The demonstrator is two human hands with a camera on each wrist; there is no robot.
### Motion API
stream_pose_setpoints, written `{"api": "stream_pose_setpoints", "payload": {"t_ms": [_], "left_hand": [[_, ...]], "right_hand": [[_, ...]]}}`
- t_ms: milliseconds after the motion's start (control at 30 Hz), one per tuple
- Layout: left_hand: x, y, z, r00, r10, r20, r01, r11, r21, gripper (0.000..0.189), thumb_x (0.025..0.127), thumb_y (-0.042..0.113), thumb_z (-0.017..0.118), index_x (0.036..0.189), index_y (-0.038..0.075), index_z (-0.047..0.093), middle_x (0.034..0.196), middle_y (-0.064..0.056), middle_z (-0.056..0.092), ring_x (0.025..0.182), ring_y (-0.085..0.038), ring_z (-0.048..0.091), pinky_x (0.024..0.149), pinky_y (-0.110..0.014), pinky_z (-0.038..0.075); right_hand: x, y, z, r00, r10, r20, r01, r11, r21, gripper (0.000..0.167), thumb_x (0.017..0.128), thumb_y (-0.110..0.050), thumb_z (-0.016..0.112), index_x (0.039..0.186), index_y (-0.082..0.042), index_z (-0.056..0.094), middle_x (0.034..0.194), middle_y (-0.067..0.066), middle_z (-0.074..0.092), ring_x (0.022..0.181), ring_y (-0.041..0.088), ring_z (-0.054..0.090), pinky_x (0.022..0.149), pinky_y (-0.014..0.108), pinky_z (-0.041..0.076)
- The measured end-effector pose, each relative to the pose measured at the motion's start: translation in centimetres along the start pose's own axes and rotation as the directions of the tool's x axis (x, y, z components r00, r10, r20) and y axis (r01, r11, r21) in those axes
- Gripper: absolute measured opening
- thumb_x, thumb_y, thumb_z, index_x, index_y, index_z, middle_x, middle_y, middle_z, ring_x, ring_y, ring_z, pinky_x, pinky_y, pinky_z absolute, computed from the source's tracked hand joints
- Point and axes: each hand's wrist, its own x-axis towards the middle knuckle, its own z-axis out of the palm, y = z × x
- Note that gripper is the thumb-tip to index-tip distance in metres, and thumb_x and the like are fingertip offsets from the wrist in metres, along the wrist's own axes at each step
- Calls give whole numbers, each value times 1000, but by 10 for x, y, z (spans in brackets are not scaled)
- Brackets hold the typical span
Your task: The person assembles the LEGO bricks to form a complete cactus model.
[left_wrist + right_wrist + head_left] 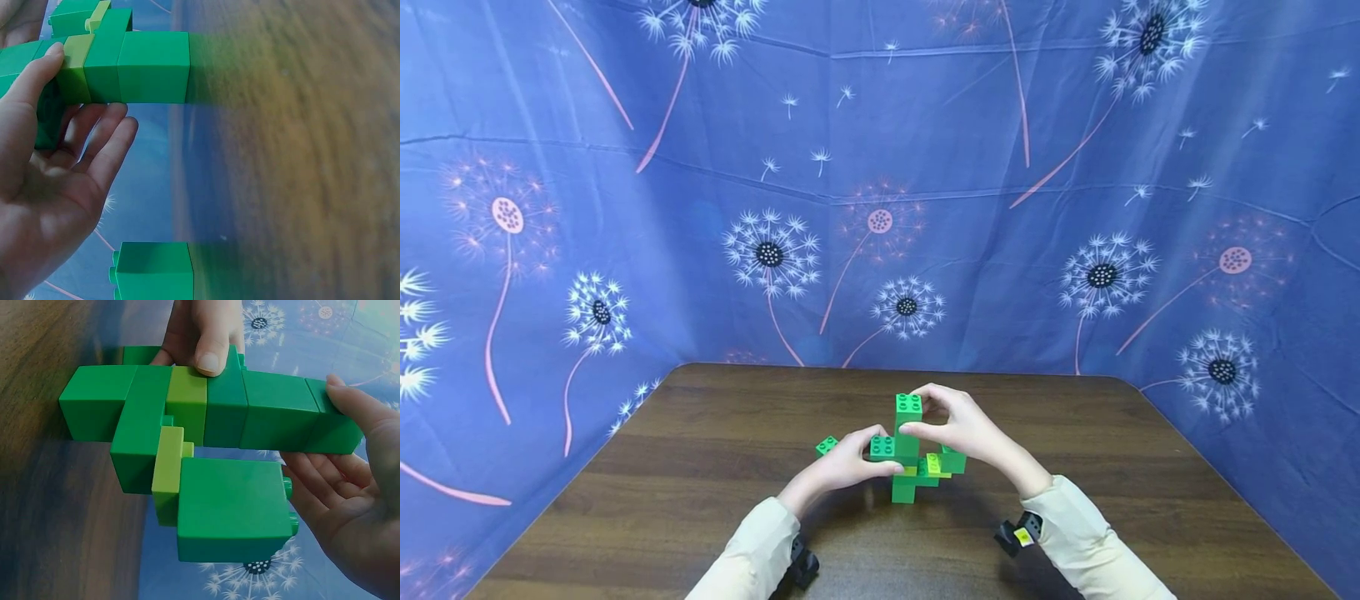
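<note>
A tower of green toy building bricks (907, 446) stands upright on the table, with a yellow-green brick (187, 400) in its column. Out to its right side, a green piece bears a thin yellow-green brick (933, 464) and a larger green brick (231, 500). My left hand (846, 463) holds the column around its middle from the left, thumb over the near face. Higher up, my right hand (962, 427) pinches the topmost green brick (337, 422) between thumb and fingers. A green brick (882, 447) juts left beside my left fingers.
A loose green brick (827, 445) lies on the brown wooden table (700, 500) beyond my left hand. Behind the table hangs a blue cloth (985, 250) with a dandelion print. Dark wrist devices (1019, 533) sit at both sleeves.
</note>
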Motion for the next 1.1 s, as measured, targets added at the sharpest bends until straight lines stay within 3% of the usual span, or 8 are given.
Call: {"api": "stream_pose_setpoints", "payload": {"t_ms": [333,800,1100], "left_hand": [[0,4,0,1000,-18,-10,18,1000,0,28,82,33,72,91,14,54,71,10,51,70,-4,46,64,-24,40],[0,2,3,999,1,-33,-1,1000,-5,25,83,24,72,92,10,54,71,8,53,66,-3,47,63,-22,40],[-1,5,3,999,-5,-45,7,1000,28,27,82,28,73,92,10,55,71,7,54,66,-3,47,62,-22,41]], "right_hand": [[-1,1,0,998,66,12,-67,997,34,33,81,-33,73,106,-14,62,89,-1,67,81,10,66,76,26,52],[-2,2,0,997,72,28,-73,997,30,32,81,-36,72,103,-15,61,88,-1,66,82,9,66,77,25,52],[-3,2,1,998,51,25,-52,997,48,29,81,-33,73,100,-14,62,87,-1,66,81,8,66,77,25,53]]}}
